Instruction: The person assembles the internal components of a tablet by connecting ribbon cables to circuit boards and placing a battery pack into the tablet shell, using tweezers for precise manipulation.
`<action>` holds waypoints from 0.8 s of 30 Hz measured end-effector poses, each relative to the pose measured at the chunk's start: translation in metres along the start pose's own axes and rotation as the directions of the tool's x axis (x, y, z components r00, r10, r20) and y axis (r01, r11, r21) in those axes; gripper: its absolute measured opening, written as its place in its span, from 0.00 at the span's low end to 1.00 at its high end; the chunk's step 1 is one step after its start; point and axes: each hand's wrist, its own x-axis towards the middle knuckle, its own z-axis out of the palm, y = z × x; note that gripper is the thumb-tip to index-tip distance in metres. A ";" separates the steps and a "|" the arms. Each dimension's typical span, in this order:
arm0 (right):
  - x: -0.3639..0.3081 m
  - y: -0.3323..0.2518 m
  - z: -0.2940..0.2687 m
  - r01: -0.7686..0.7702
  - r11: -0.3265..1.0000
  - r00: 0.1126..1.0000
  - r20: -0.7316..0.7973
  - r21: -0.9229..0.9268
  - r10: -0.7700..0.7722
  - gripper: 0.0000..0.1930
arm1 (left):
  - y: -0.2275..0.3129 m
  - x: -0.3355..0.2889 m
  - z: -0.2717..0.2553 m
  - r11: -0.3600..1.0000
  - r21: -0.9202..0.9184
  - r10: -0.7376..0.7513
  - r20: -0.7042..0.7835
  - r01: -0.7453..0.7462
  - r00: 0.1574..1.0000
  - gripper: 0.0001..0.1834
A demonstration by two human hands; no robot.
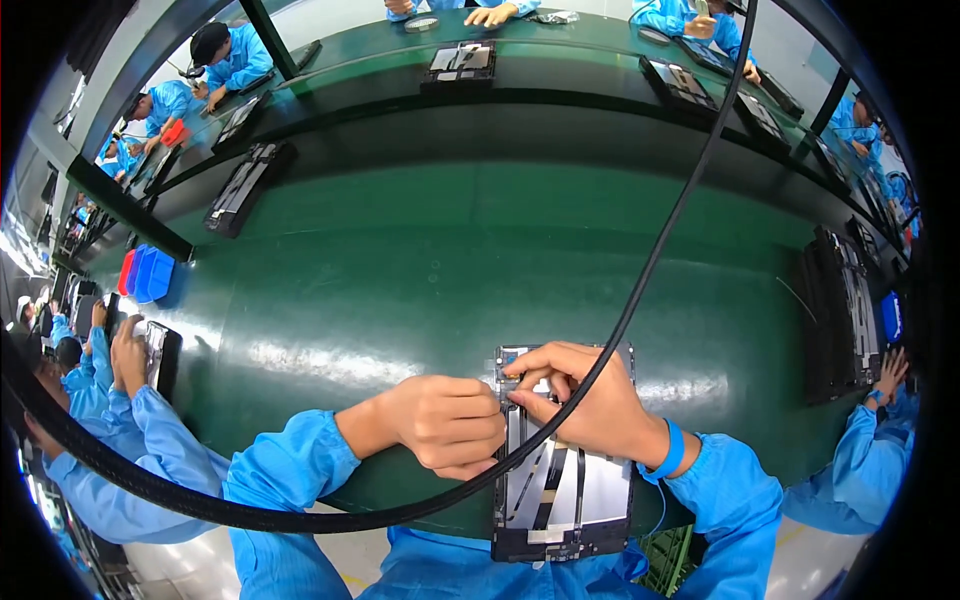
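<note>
An opened tablet-like device with a black frame, silver panels and dark ribbon strips lies in front of me, its near end by the table's front edge. My left hand is curled closed against the device's left side, its fingertips hidden. Over the upper part of the device, my right hand bends thumb and forefinger toward the top left corner. Whatever is between those fingers is too small to make out. A blue band with a thin cord circles my right wrist.
A thick black cable loops across the view in front of my hands. Black trays are stacked at the right on the green table. Blue bins and another opened device are at the left. Co-workers sit on both sides and opposite.
</note>
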 end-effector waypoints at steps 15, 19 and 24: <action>0.003 -0.005 0.000 -0.079 0.996 0.997 0.002 -0.034 0.079 0.14 | -0.004 -0.013 -0.005 0.986 -0.024 -0.164 0.059 0.166 0.985 0.19; 0.003 -0.005 0.001 -0.076 0.996 0.997 -0.006 -0.054 0.075 0.14 | -0.005 -0.010 -0.001 0.990 -0.016 -0.139 -0.010 0.139 0.990 0.16; 0.002 -0.003 0.004 -0.031 0.998 0.999 -0.013 -0.057 0.031 0.14 | -0.003 -0.010 0.001 0.989 0.055 -0.133 -0.026 0.134 0.991 0.13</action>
